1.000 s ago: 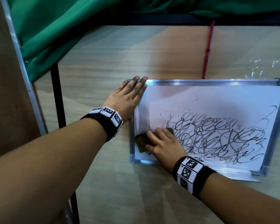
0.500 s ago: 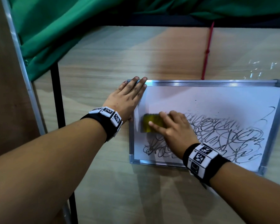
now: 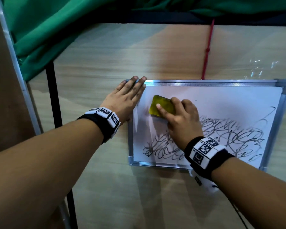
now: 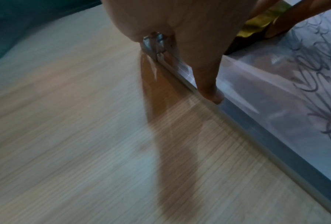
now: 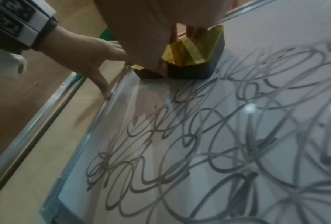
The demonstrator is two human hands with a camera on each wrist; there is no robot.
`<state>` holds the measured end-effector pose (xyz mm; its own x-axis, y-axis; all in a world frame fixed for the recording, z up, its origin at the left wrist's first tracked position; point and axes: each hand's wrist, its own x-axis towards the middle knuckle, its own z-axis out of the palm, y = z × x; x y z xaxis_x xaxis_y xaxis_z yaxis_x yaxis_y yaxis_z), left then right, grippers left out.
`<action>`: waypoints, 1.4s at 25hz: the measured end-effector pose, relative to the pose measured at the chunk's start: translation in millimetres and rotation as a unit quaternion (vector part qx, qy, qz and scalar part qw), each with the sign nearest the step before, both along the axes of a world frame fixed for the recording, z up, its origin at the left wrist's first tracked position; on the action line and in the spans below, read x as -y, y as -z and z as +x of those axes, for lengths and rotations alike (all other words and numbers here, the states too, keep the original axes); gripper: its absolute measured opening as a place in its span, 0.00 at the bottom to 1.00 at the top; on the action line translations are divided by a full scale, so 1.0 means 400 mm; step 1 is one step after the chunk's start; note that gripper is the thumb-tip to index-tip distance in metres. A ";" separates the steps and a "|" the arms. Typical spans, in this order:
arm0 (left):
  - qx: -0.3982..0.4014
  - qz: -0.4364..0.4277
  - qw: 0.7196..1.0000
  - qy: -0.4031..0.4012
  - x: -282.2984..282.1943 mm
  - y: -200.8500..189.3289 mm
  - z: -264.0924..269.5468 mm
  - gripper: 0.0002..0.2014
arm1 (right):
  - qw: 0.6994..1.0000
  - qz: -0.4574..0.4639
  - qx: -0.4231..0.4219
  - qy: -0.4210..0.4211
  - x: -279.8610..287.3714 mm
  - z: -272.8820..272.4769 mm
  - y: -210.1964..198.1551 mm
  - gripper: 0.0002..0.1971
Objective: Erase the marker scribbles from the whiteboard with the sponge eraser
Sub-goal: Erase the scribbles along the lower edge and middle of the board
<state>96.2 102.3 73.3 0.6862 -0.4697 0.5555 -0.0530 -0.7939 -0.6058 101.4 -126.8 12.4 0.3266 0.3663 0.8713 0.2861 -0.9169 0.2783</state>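
While your right hand [image 3: 180, 118] presses the sponge eraser [image 3: 162, 105] onto the whiteboard [image 3: 221, 103], your left hand [image 3: 124, 100] lies flat over the board's far-left corner, fingers straight and together, gripping nothing. Your thumb runs along the left frame rail, as the left wrist view shows, its tip touching the metal edge.

Your right hand holds the eraser from above: the index finger lies stretched across its yellow top, the other fingers curl round its right side. From the right wrist view you can see the eraser [image 5: 195, 60] has a dark base sitting flat on the white surface, with the yellow layer on top creased under your fingers.

The eraser sits in the upper-left part of the board, just right of your left hand, on a patch that is clean. The marker scribbles [image 3: 229, 138] fill the lower and right part of the board, from near the bottom-left corner across to the right edge; your right wrist lies over part of them.

The board lies flat on the wooden counter [image 3: 97, 66]. A green cloth [image 3: 56, 22] hangs at the counter's far edge, and a red cord [image 3: 207, 50] runs down to the board's top rail.
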 end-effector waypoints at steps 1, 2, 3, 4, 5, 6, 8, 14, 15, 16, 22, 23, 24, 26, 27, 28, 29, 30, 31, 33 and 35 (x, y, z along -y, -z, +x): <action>0.001 -0.001 1.000 -0.002 -0.001 -0.001 0.000 0.60 | 1.000 -0.016 0.002 -0.010 -0.015 0.002 0.007 0.30; 0.002 -0.001 1.000 -0.006 -0.002 -0.001 -0.001 0.60 | 0.998 -0.051 0.001 -0.022 -0.027 0.003 0.022 0.29; 0.002 -0.003 1.000 -0.008 -0.001 0.000 -0.003 0.59 | 0.995 -0.095 -0.008 -0.027 -0.030 0.002 0.040 0.29; 0.001 -0.004 1.000 -0.008 0.000 0.001 -0.003 0.58 | 0.992 -0.125 -0.014 -0.023 -0.024 -0.002 0.051 0.30; 0.000 -0.005 1.000 -0.006 0.001 0.003 -0.004 0.56 | 0.991 -0.129 -0.009 -0.019 -0.012 -0.004 0.049 0.32; 0.000 -0.005 1.000 -0.003 0.001 0.005 -0.003 0.54 | 0.995 -0.104 0.003 -0.013 0.000 -0.004 0.038 0.33; 0.001 -0.008 1.000 0.007 0.002 0.005 0.000 0.55 | 1.000 -0.017 0.019 0.005 0.009 0.003 0.014 0.33; 0.001 0.009 1.000 -0.019 -0.001 0.005 0.002 0.61 | 0.992 -0.123 -0.018 -0.021 -0.016 -0.006 0.061 0.29; 0.001 0.007 1.000 -0.017 0.000 0.007 0.002 0.60 | 0.991 -0.131 -0.020 -0.015 -0.002 -0.011 0.063 0.32; 0.002 0.003 1.000 -0.014 0.000 0.008 0.003 0.59 | 0.993 -0.116 -0.015 -0.007 0.008 -0.013 0.058 0.33; 0.007 0.005 1.000 -0.017 0.000 0.007 0.004 0.63 | 0.993 -0.111 -0.028 -0.013 -0.037 -0.006 0.089 0.31; 0.008 0.004 1.000 -0.019 -0.001 0.009 0.004 0.63 | 0.988 -0.145 -0.039 -0.021 -0.037 -0.008 0.106 0.30; 0.010 0.003 1.000 -0.018 0.000 0.010 0.005 0.63 | 0.984 -0.169 -0.045 -0.025 -0.029 -0.012 0.115 0.30; 0.008 0.002 1.000 -0.017 0.002 0.012 0.006 0.63 | 0.984 -0.174 -0.045 -0.019 -0.009 -0.016 0.111 0.30; 0.006 0.001 1.000 -0.015 0.003 0.011 0.006 0.63 | 0.986 -0.158 -0.044 -0.008 -0.005 -0.017 0.103 0.31; 0.006 0.000 1.000 -0.012 0.003 0.011 0.007 0.63 | 0.990 -0.135 -0.041 0.002 -0.006 -0.018 0.094 0.33; 0.007 0.001 1.000 -0.010 0.001 0.010 0.007 0.64 | 0.993 -0.110 -0.036 0.007 -0.013 -0.018 0.088 0.33; 0.008 0.003 1.000 -0.010 0.001 0.009 0.006 0.64 | 0.995 -0.094 -0.033 0.007 -0.022 -0.016 0.088 0.34; 0.008 0.004 1.000 -0.012 0.001 0.008 0.006 0.64 | 0.995 -0.090 -0.034 0.002 -0.031 -0.015 0.095 0.34; 0.006 0.002 1.000 -0.016 -0.001 0.009 0.005 0.64 | 0.991 -0.122 -0.044 -0.014 -0.042 -0.014 0.125 0.33; 0.008 0.001 1.000 -0.011 0.000 0.012 0.004 0.65 | 0.986 -0.159 -0.051 -0.023 -0.028 -0.018 0.148 0.31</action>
